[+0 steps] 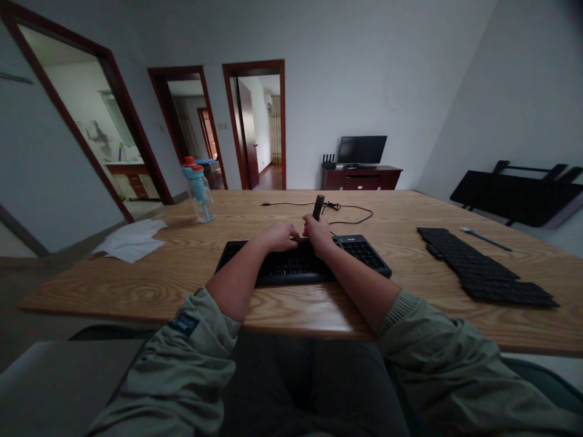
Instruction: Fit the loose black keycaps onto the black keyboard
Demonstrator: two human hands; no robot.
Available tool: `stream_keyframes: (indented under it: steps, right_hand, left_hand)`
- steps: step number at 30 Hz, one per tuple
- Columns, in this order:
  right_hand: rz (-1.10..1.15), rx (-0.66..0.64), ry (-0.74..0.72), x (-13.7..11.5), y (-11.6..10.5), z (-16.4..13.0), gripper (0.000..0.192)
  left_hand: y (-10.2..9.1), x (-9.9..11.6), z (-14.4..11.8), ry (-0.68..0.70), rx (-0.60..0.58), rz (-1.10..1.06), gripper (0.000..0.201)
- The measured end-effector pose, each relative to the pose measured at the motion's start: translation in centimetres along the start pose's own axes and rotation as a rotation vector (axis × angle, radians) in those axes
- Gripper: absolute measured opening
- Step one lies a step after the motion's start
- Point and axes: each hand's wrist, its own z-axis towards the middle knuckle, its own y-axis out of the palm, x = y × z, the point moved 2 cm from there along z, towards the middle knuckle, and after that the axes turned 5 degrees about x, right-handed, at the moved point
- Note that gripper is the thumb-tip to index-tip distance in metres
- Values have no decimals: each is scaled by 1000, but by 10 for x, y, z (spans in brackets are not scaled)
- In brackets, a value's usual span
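Note:
A black keyboard (291, 277) lies on the wooden table in front of me, its key area partly covered by my hands and forearms. My left hand (279, 237) is bent over its upper middle, fingers at the back edge and thumb on top. Close beside it, my right hand (319, 235) is closed round a black stick-like handle (318, 207). That handle stands nearly upright, and its lower end is hidden by my fingers. To the right lie black keycaps (473, 264), set out in several staggered rows.
A thin blue brush-like tool (487, 238) lies beyond the keycaps. The keyboard's black cable (350, 209) loops behind my hands. At the left stand a clear bottle with a blue and red lid (200, 197) and white tissues (132, 238). The wooden table (182, 297) ends just before my lap.

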Motion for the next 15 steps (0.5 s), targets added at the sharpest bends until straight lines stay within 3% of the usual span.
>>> stream_keyframes:
  steps: [10,15]
  right_hand:
    - [-267,80,-149,5,4,2,26]
    - [-442,108,-119,1,12,0,34]
  left_hand:
    - [4,2,3,-2,17,-14,24]
    - [6,1,4,0,-14,32,21]
